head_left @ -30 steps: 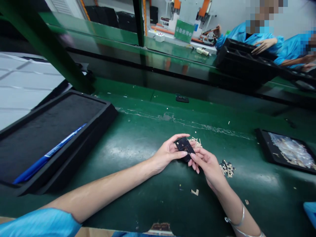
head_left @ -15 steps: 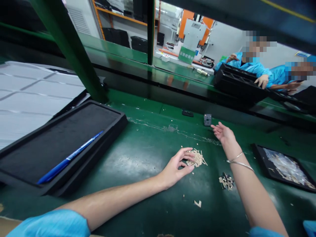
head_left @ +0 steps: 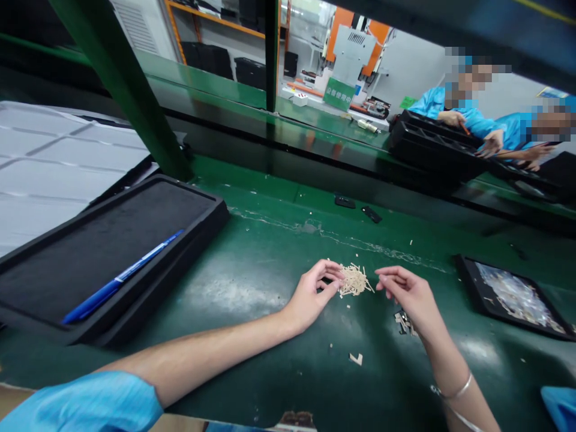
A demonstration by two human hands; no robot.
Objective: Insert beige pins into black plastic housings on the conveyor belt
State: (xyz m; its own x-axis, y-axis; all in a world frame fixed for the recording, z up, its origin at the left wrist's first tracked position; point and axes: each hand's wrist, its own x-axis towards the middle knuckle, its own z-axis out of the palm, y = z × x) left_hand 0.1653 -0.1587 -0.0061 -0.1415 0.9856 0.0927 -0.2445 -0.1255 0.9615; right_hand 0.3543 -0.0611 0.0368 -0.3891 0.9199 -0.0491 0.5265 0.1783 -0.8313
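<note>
My left hand (head_left: 314, 292) rests on the green belt (head_left: 252, 264), its fingertips touching the left edge of a small pile of tan slivers (head_left: 354, 280). It holds nothing that I can see. My right hand (head_left: 408, 293) hovers just right of the pile with its fingers loosely curled and empty. Under its wrist lies a cluster of small dark metal pieces (head_left: 402, 321), partly hidden. Two small black parts (head_left: 344, 202) (head_left: 371, 214) lie side by side at the far edge of the belt.
A black foam tray (head_left: 189, 237) holding a blue pen (head_left: 121, 277) sits at the left. A black tray of scraps (head_left: 468, 277) lies at the right. A green post (head_left: 130, 90) stands at the back left. Two people in blue work across the line behind black trays (head_left: 432, 150).
Both hands held a black part a second ago. My right hand reached to the far belt edge, where a second black part now lies, then came back beside the sliver pile.
</note>
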